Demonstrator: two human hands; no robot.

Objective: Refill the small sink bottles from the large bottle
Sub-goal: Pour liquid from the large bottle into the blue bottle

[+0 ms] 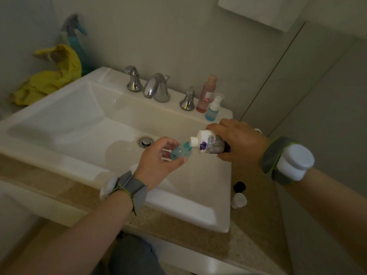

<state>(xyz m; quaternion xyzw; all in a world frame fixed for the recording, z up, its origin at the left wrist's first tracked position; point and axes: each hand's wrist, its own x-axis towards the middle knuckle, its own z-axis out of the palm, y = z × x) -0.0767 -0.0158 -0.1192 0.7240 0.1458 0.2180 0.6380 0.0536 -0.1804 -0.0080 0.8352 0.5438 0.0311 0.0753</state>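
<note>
Over the white sink [59, 124], our left hand [158, 161] grips the small clear blue-tinted bottle [181, 151] while our right hand [238, 142] clasps the tilted large white plastic bottle [208, 142], mouths touching.

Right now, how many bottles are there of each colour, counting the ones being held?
Blue: 2, the held small bottle and the pump bottle
Pink: 1, the pink bottle
White: 1, the large bottle
Teal: 1, the spray bottle
Total: 5
</note>
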